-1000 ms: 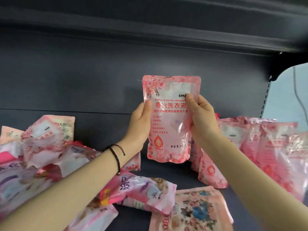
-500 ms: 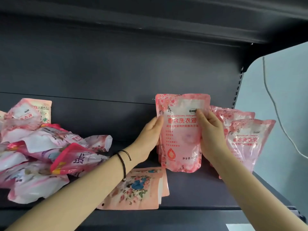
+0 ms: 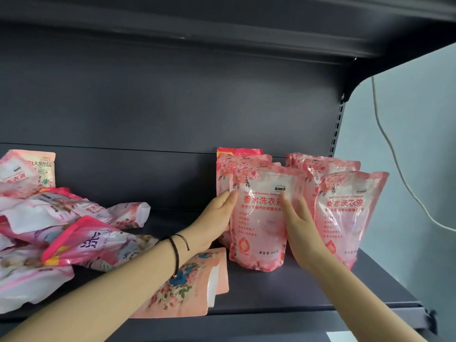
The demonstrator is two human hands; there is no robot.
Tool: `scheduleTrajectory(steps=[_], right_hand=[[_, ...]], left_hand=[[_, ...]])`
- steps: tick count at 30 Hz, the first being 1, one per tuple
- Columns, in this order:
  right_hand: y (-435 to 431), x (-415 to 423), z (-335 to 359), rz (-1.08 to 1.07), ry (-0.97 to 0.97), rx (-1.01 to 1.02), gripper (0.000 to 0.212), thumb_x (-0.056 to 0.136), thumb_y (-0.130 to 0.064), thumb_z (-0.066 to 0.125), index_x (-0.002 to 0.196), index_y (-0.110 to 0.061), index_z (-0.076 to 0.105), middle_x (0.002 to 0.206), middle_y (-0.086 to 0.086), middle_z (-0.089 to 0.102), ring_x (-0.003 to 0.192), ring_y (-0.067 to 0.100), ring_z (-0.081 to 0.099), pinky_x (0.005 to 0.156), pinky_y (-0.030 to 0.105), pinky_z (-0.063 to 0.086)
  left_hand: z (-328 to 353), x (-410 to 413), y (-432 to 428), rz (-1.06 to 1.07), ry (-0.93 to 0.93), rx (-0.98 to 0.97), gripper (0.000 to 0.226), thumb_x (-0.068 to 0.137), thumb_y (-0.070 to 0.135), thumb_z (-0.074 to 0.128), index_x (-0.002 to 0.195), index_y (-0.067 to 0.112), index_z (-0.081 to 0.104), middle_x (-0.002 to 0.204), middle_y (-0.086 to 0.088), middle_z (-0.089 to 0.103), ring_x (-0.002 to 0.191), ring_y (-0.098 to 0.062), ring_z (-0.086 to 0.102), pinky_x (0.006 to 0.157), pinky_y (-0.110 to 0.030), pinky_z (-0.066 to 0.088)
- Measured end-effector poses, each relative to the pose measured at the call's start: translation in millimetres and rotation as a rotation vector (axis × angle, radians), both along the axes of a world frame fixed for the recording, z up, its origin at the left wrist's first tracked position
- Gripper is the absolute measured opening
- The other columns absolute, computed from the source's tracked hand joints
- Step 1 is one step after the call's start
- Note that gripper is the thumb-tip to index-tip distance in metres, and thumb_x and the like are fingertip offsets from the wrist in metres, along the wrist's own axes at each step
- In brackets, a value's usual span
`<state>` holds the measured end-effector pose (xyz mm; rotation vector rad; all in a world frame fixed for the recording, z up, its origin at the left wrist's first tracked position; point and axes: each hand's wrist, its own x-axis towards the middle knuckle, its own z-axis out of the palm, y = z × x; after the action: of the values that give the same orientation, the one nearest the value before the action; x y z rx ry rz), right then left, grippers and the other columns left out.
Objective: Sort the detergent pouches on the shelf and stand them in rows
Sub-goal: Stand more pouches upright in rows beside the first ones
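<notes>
An unsorted heap [image 3: 49, 230] lies left of the pouch [image 3: 261, 218]. Aloft a second ago, the pouch now stands on the shelf [image 3: 308, 292] fronting its row, one more sorted, left hand [image 3: 217, 215] and right hand [image 3: 299, 228] fingers still pinching its sides.

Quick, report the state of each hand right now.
Left hand: holds the front pink pouch by its left edge.
Right hand: holds the same pouch by its right edge.
</notes>
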<state>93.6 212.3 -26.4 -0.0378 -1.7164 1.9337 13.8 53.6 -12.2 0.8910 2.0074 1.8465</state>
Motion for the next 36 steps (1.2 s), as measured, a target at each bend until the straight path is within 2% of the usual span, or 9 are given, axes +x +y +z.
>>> scheduleTrajectory(steps=[3, 7, 13, 16, 18, 21, 25, 30, 36], right_hand=[[-5, 4, -13, 0.055, -0.011, 0.081, 0.044, 0.088, -0.045, 0.055, 0.131, -0.036, 0.046, 0.114, -0.018, 0.068, 0.102, -0.001, 0.065, 0.071, 0.016, 0.056], [-12, -4, -18, 0.066, 0.064, 0.145, 0.026, 0.097, -0.033, 0.049, 0.110, -0.053, 0.038, 0.103, -0.037, 0.063, 0.101, -0.013, 0.060, 0.073, 0.012, 0.052], [-17, -15, -27, -0.099, 0.199, 0.248, 0.052, 0.095, -0.025, 0.052, 0.122, -0.056, 0.020, 0.122, -0.004, 0.057, 0.106, 0.000, 0.063, 0.080, 0.016, 0.052], [-13, -8, -40, -0.120, 0.275, 0.350, 0.079, 0.091, -0.016, 0.059, 0.137, -0.054, 0.007, 0.133, -0.008, 0.050, 0.114, 0.010, 0.061, 0.089, 0.029, 0.054], [-7, -1, -48, -0.118, 0.249, 0.484, 0.093, 0.085, -0.018, 0.068, 0.139, -0.058, 0.003, 0.134, -0.020, 0.048, 0.114, 0.010, 0.060, 0.085, 0.027, 0.056], [3, 8, -55, -0.075, 0.136, 0.620, 0.109, 0.075, -0.013, 0.081, 0.139, -0.063, 0.008, 0.137, -0.035, 0.039, 0.119, -0.001, 0.053, 0.086, 0.018, 0.053], [4, 12, -52, -0.063, 0.059, 0.833, 0.109, 0.073, -0.014, 0.083, 0.136, -0.068, 0.012, 0.134, -0.051, 0.023, 0.129, -0.022, 0.026, 0.095, -0.002, 0.032], [-6, 10, -51, -0.097, 0.047, 0.794, 0.106, 0.072, -0.008, 0.082, 0.132, -0.067, 0.018, 0.137, -0.037, 0.031, 0.125, -0.026, 0.027, 0.094, -0.003, 0.031], [-16, 5, -51, -0.091, 0.079, 0.826, 0.104, 0.071, -0.006, 0.083, 0.133, -0.061, 0.020, 0.134, -0.037, 0.029, 0.122, -0.029, 0.025, 0.089, -0.006, 0.028]], left_hand=[[-5, 0, -5, 0.028, 0.036, 0.031, 0.025, 0.100, 0.045, 0.031, 0.111, 0.049, 0.053, 0.117, 0.017, 0.065, 0.114, -0.006, 0.059, 0.094, -0.030, 0.050], [-11, -1, -14, 0.050, 0.079, 0.040, 0.025, 0.099, 0.047, 0.032, 0.108, 0.052, 0.054, 0.113, 0.018, 0.068, 0.110, -0.005, 0.062, 0.097, -0.039, 0.050], [-11, 2, -16, 0.078, 0.250, 0.067, 0.027, 0.093, 0.052, 0.037, 0.118, 0.061, 0.042, 0.123, 0.018, 0.062, 0.115, -0.003, 0.059, 0.095, -0.031, 0.052], [-15, 4, -19, 0.061, 0.387, 0.114, 0.065, 0.088, 0.043, 0.056, 0.128, 0.071, 0.012, 0.129, 0.017, 0.057, 0.110, -0.001, 0.062, 0.085, -0.018, 0.053], [-22, 5, -22, 0.051, 0.470, 0.070, 0.091, 0.084, 0.034, 0.069, 0.130, 0.072, 0.000, 0.137, 0.019, 0.047, 0.112, -0.003, 0.061, 0.086, -0.019, 0.053], [-34, 5, -26, 0.070, 0.571, -0.146, 0.103, 0.080, 0.022, 0.076, 0.134, 0.068, 0.002, 0.148, 0.013, 0.036, 0.121, -0.009, 0.054, 0.092, -0.030, 0.054], [-40, 6, -21, -0.022, 0.495, -0.269, 0.103, 0.079, 0.015, 0.074, 0.131, 0.071, 0.005, 0.128, 0.021, 0.040, 0.101, -0.006, 0.060, 0.073, -0.014, 0.054], [-45, 5, -22, 0.019, 0.506, -0.258, 0.100, 0.081, 0.012, 0.072, 0.129, 0.070, 0.007, 0.121, 0.016, 0.044, 0.097, -0.008, 0.063, 0.069, -0.014, 0.054], [-47, 0, -33, 0.039, 0.542, -0.276, 0.100, 0.082, 0.016, 0.072, 0.128, 0.072, 0.003, 0.132, 0.015, 0.041, 0.104, 0.004, 0.055, 0.078, -0.011, 0.053]])
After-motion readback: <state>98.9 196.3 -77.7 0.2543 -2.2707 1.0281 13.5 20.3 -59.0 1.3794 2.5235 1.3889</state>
